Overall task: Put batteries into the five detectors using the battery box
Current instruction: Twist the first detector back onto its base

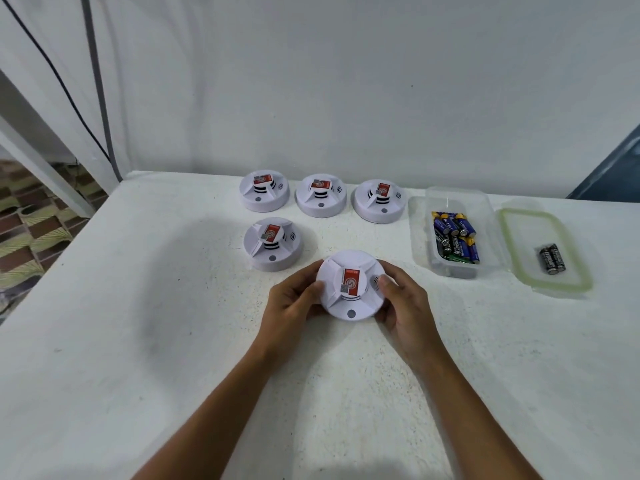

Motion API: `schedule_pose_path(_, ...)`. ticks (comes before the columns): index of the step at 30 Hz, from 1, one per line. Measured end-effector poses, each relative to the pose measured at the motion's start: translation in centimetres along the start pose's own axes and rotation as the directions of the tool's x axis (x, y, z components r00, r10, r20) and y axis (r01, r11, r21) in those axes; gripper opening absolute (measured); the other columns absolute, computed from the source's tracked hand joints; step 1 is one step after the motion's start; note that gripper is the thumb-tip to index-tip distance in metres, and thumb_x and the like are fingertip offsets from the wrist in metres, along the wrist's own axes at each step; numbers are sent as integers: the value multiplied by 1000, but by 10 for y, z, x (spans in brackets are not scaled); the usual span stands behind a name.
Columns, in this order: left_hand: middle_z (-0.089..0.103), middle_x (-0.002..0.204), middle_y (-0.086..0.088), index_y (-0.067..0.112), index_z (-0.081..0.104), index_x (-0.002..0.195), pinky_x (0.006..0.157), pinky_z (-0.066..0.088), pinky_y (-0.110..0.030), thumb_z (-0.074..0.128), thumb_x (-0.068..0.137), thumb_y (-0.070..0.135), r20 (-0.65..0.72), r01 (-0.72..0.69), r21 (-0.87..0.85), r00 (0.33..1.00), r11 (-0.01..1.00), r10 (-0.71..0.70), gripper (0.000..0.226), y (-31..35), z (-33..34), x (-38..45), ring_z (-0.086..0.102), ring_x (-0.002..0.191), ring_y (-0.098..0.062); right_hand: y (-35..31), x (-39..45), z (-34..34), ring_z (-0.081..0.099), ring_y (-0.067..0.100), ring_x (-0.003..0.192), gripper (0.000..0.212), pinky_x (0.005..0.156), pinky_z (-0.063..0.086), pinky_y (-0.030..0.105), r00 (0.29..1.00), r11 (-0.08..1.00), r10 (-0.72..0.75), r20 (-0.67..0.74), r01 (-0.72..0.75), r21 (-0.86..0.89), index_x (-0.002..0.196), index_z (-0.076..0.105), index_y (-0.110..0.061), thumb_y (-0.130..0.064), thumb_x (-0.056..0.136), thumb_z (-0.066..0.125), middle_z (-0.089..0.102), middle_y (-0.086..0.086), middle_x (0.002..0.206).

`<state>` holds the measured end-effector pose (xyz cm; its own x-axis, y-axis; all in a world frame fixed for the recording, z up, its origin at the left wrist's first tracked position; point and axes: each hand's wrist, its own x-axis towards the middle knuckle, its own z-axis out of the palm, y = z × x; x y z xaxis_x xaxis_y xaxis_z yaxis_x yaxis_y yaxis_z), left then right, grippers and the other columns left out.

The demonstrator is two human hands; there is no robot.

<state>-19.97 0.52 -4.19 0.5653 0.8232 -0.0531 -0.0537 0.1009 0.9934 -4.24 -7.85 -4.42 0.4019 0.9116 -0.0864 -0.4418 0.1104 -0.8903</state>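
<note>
A round white detector point(350, 286) with a red label is held face up over the middle of the table. My left hand point(294, 299) grips its left rim and my right hand point(401, 303) grips its right rim. Behind it stands a second detector point(272, 244). Three more detectors point(265, 190) point(321, 195) point(379, 200) stand in a row at the back. To the right, the clear battery box point(450, 233) is open and holds several blue and black batteries. Two black batteries point(551, 258) lie on the box's lid point(545, 251).
The white table point(138, 306) meets a white wall at the back and drops off at its left edge, where a patterned floor shows. Cables hang down the wall at the far left. A dark panel stands at the far right.
</note>
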Motion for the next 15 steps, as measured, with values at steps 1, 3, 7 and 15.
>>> schedule_pose_path(1, 70, 119, 1, 23, 60, 124, 87, 56, -37, 45, 99, 6, 0, 4, 3, 1000, 1000, -4, 34, 0, 0, 0, 65, 111, -22, 0, 1, -1, 65, 27, 106, 43, 81, 55, 31, 1000, 1000, 8, -1, -8, 0, 124, 57, -3, -23, 87, 65, 68, 15, 114)
schedule_pose_path(3, 69, 120, 0, 23, 60, 125, 88, 56, -38, 46, 99, 7, -1, 9, 0, 1000, 1000, -9, 34, 0, 0, -1, 65, 111, -23, 0, 1, -1, 65, 27, 105, 41, 81, 55, 32, 1000, 1000, 24, -6, -24, -11, 124, 57, -4, -17, 85, 60, 68, 15, 114)
schedule_pose_path(7, 70, 118, -4, 19, 62, 123, 86, 57, -39, 45, 99, 5, 11, 24, -62, 1000, 998, -24, 32, 2, -1, 1, 66, 108, -26, 2, -5, -3, 58, 16, 119, 76, 92, 52, 31, 999, 938, 41, 31, -28, -347, 137, 44, -21, -20, 69, 79, 57, 2, 132)
schedule_pose_path(15, 67, 119, 9, 19, 61, 125, 80, 57, -24, 51, 98, 13, -32, -24, 204, 999, 979, 31, 29, 21, -1, 24, 67, 104, -18, -16, 25, 11, 36, 6, 123, 112, 103, 37, 23, 976, 393, -185, 111, 177, -902, 144, 34, -18, -48, 51, 90, 41, -14, 127)
